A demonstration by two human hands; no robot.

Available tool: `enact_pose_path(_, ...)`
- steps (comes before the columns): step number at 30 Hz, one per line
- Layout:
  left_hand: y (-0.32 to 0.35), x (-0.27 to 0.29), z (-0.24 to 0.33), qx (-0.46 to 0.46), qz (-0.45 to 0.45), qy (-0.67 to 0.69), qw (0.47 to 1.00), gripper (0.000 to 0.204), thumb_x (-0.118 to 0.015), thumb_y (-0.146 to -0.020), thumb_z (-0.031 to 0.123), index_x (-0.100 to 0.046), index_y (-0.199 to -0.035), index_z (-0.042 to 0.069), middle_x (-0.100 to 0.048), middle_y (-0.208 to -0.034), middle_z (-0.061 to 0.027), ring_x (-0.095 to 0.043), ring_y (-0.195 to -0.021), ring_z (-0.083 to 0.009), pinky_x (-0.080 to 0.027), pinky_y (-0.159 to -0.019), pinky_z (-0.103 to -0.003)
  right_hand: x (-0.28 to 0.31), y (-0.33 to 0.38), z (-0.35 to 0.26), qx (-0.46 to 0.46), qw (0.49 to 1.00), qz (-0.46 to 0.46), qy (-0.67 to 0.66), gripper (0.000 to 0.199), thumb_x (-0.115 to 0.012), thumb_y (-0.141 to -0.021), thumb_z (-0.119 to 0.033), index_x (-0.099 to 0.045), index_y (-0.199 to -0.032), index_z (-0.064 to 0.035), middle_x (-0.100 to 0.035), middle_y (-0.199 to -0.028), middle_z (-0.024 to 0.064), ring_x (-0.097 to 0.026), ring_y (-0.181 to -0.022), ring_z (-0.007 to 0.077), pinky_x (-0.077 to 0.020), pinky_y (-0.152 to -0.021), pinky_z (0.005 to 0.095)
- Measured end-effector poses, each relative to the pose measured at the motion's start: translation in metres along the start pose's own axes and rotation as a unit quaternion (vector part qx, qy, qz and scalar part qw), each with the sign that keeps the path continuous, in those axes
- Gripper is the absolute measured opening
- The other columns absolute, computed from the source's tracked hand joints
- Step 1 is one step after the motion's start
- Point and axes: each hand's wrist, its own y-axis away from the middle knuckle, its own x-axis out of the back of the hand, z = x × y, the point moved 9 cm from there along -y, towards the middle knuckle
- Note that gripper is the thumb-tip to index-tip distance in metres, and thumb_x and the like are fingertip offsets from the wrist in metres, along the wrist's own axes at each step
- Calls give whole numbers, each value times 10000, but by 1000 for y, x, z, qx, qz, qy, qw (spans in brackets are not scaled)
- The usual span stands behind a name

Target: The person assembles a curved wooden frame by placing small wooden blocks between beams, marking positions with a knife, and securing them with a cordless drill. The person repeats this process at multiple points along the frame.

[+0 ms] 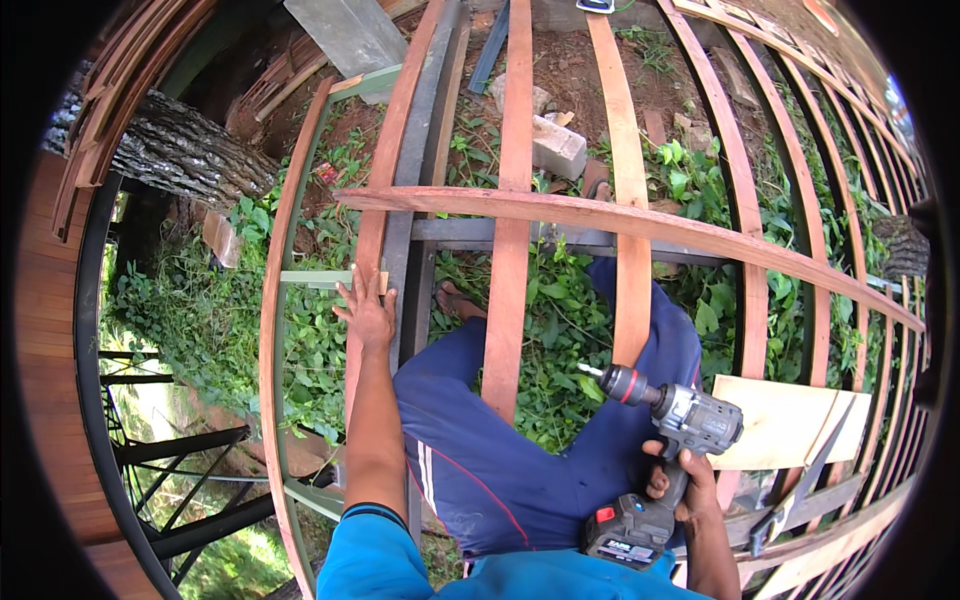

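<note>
My right hand [682, 478] is wrapped round the grip of a cordless drill [690, 415], a grey and black tool with its battery low by my lap. The bit points up and to the left, apart from any wood. My left hand [368, 312] lies with fingers spread on a reddish wooden batten [385, 140]. A small light wood piece [382, 283] shows by its fingertips. Just left of that hand, a green crosspiece [310, 280] reaches to the outer curved batten [270, 330]. A loose reddish batten [620, 217] lies across the others above my knees.
On my right, a handsaw [815, 475] rests on a pale board [785, 420]. More battens and dark metal beams run over plants and soil. A concrete block [558, 148] sits on the ground ahead. A tree trunk [190, 150] and a wooden deck [45, 350] are at left.
</note>
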Motion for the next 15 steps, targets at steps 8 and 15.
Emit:
enact_pose_path(8, -10, 8, 15, -167, -81, -109, 977, 706, -636, -895, 133, -474, -1571, 257, -49, -1777, -71, -66, -1621, -394, -65, -1229, -750, 57, -25, 18, -23, 969, -90, -231, 571, -694, -972, -374, -530, -1362, 10, -712, -1202, 191, -576, -663, 169, -516, -583, 324)
enact_pose_path(15, -35, 13, 27, -259, -58, -113, 958, 393, -602, -941, 206, -660, -1329, 188, -184, -1756, -53, -216, -1596, -350, -216, -1234, -677, 54, -49, 19, -47, 981, -98, -159, 475, -716, -961, -370, -553, -1318, -102, -669, -1180, 87, -472, -637, 108, -414, -535, 261)
